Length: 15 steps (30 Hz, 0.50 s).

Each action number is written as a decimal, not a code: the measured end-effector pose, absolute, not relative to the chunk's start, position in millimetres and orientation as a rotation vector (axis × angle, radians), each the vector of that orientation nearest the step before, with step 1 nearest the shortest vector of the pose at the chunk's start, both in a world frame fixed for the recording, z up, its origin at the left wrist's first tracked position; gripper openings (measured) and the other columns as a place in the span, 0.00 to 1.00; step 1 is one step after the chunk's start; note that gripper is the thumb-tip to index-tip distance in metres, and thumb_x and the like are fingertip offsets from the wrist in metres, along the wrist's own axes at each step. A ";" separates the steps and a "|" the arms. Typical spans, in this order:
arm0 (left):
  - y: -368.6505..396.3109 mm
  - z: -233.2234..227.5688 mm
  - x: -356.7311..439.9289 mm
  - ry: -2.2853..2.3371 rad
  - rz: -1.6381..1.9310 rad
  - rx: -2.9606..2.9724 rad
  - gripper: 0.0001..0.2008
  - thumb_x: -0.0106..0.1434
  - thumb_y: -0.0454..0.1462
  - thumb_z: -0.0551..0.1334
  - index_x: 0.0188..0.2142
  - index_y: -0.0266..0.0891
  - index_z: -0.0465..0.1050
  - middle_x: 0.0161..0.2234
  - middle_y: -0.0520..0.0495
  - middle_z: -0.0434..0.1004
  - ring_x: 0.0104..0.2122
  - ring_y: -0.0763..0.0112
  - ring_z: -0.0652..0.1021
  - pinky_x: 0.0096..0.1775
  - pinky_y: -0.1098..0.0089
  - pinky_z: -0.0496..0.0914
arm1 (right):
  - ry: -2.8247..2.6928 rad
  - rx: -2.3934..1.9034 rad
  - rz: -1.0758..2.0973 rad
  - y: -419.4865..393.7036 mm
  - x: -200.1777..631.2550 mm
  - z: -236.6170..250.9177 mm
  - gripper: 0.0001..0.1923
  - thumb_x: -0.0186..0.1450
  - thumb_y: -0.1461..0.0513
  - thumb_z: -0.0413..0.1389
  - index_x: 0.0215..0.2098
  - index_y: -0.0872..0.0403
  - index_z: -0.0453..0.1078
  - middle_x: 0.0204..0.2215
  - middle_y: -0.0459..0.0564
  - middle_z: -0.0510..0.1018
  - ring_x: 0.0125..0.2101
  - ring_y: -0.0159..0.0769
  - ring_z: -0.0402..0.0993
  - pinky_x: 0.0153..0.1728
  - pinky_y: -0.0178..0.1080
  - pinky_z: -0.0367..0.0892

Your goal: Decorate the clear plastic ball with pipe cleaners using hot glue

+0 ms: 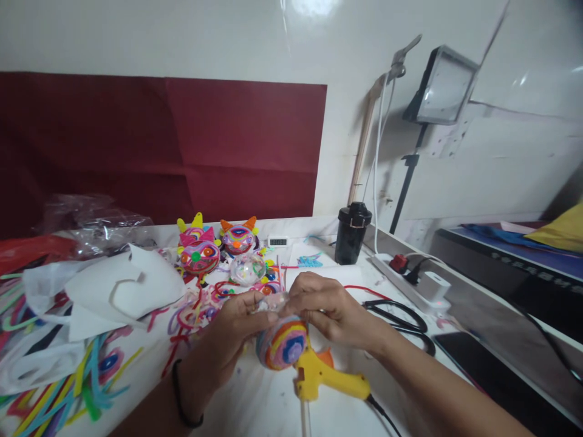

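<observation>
On the white tabletop (273,406), above a yellow glue gun (325,379), left hand (230,340) and right hand (330,309) both grasp a striped ball (281,345)

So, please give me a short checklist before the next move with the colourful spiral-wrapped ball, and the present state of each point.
1. Both hands on the colourful spiral-wrapped ball: left hand, right hand. Ok.
2. Ball lifted off the white table: cannot tell.
3. Yellow glue gun lies close, under the ball. Ok.
4. Glue gun hot: cannot tell.
5. Black-handled scissors lie apart from the hands. Ok.
</observation>
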<state>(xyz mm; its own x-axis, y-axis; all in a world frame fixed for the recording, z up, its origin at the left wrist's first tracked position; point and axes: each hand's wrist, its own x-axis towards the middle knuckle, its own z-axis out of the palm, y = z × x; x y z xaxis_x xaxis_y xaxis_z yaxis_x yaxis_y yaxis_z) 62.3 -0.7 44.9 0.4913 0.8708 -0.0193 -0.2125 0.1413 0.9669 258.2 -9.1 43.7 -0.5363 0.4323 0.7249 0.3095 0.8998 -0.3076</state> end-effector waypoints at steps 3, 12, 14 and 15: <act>0.4 40.1 63.2 0.768 0.915 1.142 0.10 0.45 0.32 0.71 0.29 0.37 0.75 0.25 0.52 0.77 0.26 0.71 0.74 0.28 0.74 0.67 | -2.139 -0.634 0.353 -12.5 257.6 44.8 0.12 0.64 0.70 0.50 0.37 0.56 0.76 0.29 0.52 0.76 0.30 0.36 0.71 0.32 0.38 0.66; 2.4 37.4 61.6 0.821 0.943 1.249 0.09 0.48 0.33 0.68 0.30 0.37 0.71 0.25 0.52 0.75 0.25 0.70 0.74 0.27 0.71 0.67 | -1.833 -0.940 0.738 -16.2 256.2 50.3 0.04 0.61 0.63 0.59 0.29 0.57 0.73 0.24 0.44 0.74 0.26 0.31 0.67 0.28 0.33 0.62; 2.5 35.9 61.1 0.833 0.950 1.276 0.09 0.49 0.33 0.68 0.30 0.37 0.71 0.25 0.53 0.74 0.24 0.71 0.73 0.27 0.71 0.67 | -1.775 -0.948 0.821 -14.7 255.2 49.4 0.07 0.60 0.62 0.60 0.27 0.57 0.72 0.22 0.43 0.71 0.25 0.30 0.65 0.27 0.33 0.60; 2.4 35.5 61.1 0.839 0.951 1.284 0.09 0.49 0.34 0.67 0.31 0.38 0.71 0.25 0.53 0.74 0.24 0.70 0.73 0.27 0.70 0.67 | -1.749 -0.957 0.855 -13.6 254.8 48.6 0.07 0.59 0.61 0.60 0.26 0.57 0.72 0.22 0.43 0.70 0.24 0.29 0.63 0.26 0.32 0.60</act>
